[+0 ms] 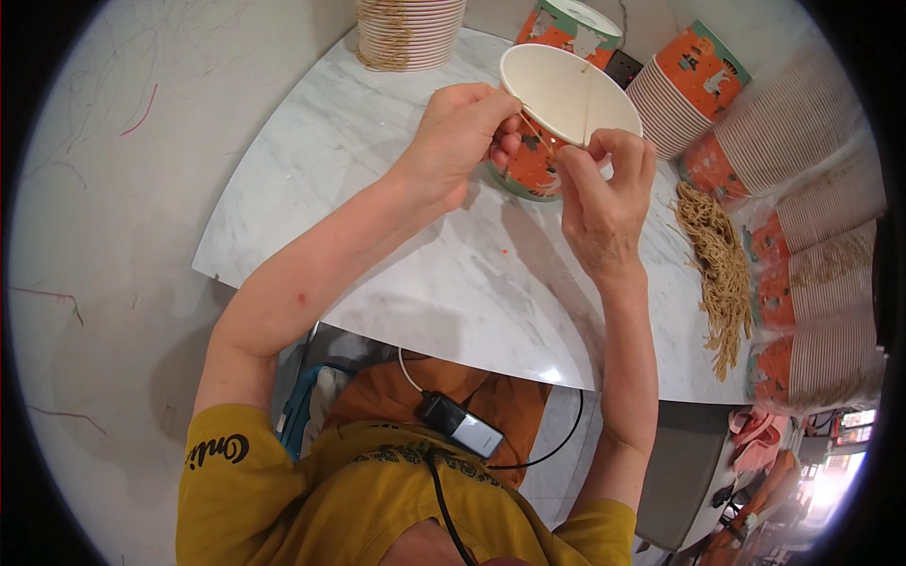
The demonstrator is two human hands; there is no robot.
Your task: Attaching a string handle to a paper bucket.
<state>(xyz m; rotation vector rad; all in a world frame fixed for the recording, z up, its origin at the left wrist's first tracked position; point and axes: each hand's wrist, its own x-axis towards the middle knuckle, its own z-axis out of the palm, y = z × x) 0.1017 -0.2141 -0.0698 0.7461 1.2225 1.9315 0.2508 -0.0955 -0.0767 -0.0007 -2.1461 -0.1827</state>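
Observation:
A paper bucket (pixel 552 85) with a white inside, an orange printed wall and a green base stands tilted on the marble-patterned table, its mouth toward me. My left hand (pixel 462 132) is closed at the near left of its rim, pinching a thin tan cord (pixel 538 132). The cord runs in front of the bucket to my right hand (pixel 609 184), whose thumb and fingers pinch it near the rim's right side. Another length of cord shows against the white inside. Fingers partly cover the bucket's wall and the cord's ends.
A bundle of loose tan cords (pixel 713 274) lies right of my right hand. Nested buckets (pixel 665 113) lean behind it, with plastic-wrapped stacks (pixel 821 274) along the right. Another stack (pixel 411 38) stands at the back left, and a printed bucket (pixel 566 36) behind. The table's curved edge is near me.

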